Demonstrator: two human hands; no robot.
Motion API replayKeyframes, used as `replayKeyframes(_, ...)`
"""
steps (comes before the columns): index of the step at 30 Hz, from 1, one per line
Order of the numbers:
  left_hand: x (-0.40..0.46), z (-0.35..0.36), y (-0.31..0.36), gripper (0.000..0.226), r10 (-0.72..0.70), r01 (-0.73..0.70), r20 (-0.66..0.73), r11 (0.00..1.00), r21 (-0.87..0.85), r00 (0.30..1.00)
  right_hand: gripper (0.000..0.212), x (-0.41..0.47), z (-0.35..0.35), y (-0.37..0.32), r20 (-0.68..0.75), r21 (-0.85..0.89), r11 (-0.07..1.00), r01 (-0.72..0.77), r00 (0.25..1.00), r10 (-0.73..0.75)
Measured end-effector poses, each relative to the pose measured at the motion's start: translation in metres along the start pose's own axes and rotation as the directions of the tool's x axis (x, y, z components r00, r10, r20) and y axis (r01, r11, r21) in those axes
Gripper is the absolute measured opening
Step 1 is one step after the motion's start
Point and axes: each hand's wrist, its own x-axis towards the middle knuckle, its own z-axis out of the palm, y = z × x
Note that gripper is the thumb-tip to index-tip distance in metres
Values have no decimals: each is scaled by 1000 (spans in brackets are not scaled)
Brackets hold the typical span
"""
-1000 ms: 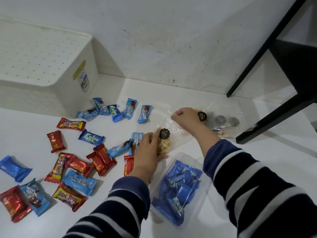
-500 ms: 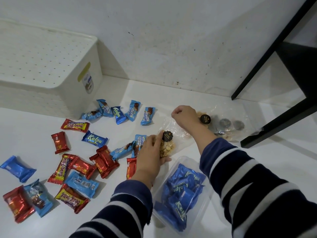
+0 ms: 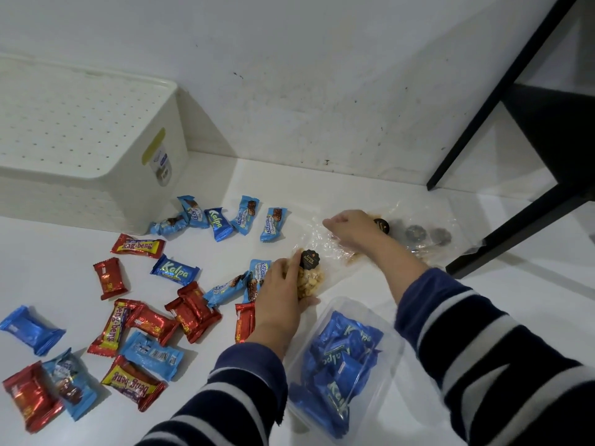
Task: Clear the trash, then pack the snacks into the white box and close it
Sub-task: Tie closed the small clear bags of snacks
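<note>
Two hands work at the middle of the white table (image 3: 354, 185): the left hand (image 3: 283, 294) has its fingers curled around a small clear packet of nuts (image 3: 310, 278) with a round black label, and the right hand (image 3: 352, 228), just beyond it to the right, is bunched into a loose fist on a crinkled clear plastic bag (image 3: 428, 233) holding more black-labelled packets; whether it pinches the film I cannot tell. Near the person, a clear tub (image 3: 383, 358) filled with blue Kalpa wrappers sits between the striped sleeves. Many loose snacks lie scattered left of the hands: red Beng-beng bars (image 3: 137, 246), blue Kalpa bars (image 3: 174, 270) and light blue wrappers (image 3: 272, 224). At far left stands the white box (image 3: 106, 175), its perforated lid on, touching the nearest light blue wrappers
</note>
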Motion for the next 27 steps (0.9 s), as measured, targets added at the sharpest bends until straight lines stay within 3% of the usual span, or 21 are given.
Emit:
replayKeyframes(3,3,-5,9,80,-65,65,4,994,-86,998,14,-13,-14,18,-12,-64,997,32,999,-32)
replayKeyframes(7,20,-29,39,40,-135,98,-210,980,-174,968,13,-24,-9,24,-110,18,991,135,985,-132)
replayKeyframes(12,49,-57,67,41,-256,223,9,825,-519,967,15,-41,6,19,-168,-37,966,255,952,-257)
replayKeyframes(15,51,-57,65,27,-278,230,7,782,-579,961,15,-48,10,18,-182,49,965,257,953,-244)
replayKeyframes(19,46,-53,64,24,-316,250,15,719,-649,949,35,-50,14,16,-166,162,964,209,969,-182)
replayKeyframes(27,43,-50,62,21,-309,252,55,645,-722,949,27,-49,12,14,-157,193,971,139,982,-110)
